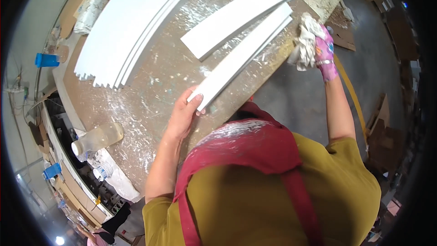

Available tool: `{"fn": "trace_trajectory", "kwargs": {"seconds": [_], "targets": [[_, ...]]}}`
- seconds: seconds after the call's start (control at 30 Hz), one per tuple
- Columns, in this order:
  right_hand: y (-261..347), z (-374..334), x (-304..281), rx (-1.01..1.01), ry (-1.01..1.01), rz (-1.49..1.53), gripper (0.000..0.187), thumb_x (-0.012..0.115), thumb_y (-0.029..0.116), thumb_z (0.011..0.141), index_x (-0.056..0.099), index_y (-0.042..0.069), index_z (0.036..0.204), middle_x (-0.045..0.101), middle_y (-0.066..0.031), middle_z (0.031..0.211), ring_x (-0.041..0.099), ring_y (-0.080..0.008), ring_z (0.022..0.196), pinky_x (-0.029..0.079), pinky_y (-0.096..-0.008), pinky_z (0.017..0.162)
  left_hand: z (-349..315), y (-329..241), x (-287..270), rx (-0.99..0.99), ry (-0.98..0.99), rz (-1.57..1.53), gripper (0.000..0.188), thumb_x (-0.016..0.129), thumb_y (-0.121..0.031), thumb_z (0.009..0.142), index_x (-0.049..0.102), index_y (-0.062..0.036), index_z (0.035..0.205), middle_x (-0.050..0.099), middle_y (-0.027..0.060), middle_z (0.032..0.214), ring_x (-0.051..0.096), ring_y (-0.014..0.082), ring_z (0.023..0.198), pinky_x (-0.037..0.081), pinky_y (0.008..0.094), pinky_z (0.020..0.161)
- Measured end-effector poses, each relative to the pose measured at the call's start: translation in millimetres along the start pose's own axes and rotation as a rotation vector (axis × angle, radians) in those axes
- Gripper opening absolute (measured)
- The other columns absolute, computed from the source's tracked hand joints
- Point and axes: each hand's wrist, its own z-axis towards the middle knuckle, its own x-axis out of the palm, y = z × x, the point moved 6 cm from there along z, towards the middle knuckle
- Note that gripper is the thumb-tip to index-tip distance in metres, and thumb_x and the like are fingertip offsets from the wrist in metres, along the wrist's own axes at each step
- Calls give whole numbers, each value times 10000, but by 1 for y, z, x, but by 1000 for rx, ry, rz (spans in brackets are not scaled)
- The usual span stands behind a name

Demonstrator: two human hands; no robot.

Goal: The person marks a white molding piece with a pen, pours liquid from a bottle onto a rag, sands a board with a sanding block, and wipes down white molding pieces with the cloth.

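My left hand [183,108] is bare and closed on the near end of a long white slat [236,61], thumb on top. The slat slants across the table [154,95] toward its far right edge, and a second white edge shows along its right side. My right hand [325,51], in a pink patterned glove, grips a crumpled off-white rag [309,34] beyond the table's right edge, apart from the slat's far end. Just left of the slat lies a wider, curved white board [239,16]. A fanned row of white slats [132,29] covers the far left.
At the table's left edge lie a clear bottle [98,137] and a smaller bottle [103,171] on white cloth. A wrapped white roll [93,9] and a blue cup [47,60] sit farther back. Brown boards [387,143] stand at the right. Another person [98,237] is partly visible lower left.
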Motion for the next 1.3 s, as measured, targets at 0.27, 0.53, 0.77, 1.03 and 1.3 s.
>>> {"fn": "trace_trajectory", "kwargs": {"seconds": [0.27,0.53,0.77,1.03,1.3], "targets": [[21,-37,25,137,77,-88,308,580,109,900,572,-6,1186,641,-82,1108,619,-155,1010,486,-260,887,-12,-38,-68,118,-201,-360,302,477,-199,978,490,-2,1206,625,160,991,505,96,561,405,160,429],[18,-43,61,98,167,-104,296,555,31,901,565,-8,1195,643,-75,1100,620,-140,1001,490,-249,888,30,-5,-167,78,-280,-820,378,437,-236,992,457,83,1194,615,250,993,585,179,594,513,213,471],[3,-43,59,123,181,-136,295,545,87,917,572,-21,1191,644,-87,1118,611,-151,1024,475,-268,911,12,-28,-160,336,-422,-990,499,447,-302,991,346,49,1330,583,179,1176,595,264,1053,545,328,808],[110,-84,187,-572,710,-946,513,556,374,888,490,42,1274,606,-117,1162,590,-219,1071,499,-364,896,-23,18,-19,555,-450,1250,909,800,-103,640,323,-29,1409,567,126,1183,551,301,1026,424,408,904],[46,-102,229,-327,1037,-794,321,436,189,953,507,114,1257,572,-125,1189,606,-248,995,508,-390,891,-18,28,-20,630,-541,969,873,808,-14,639,364,-38,1391,636,101,1102,563,298,1016,425,390,911]]}}
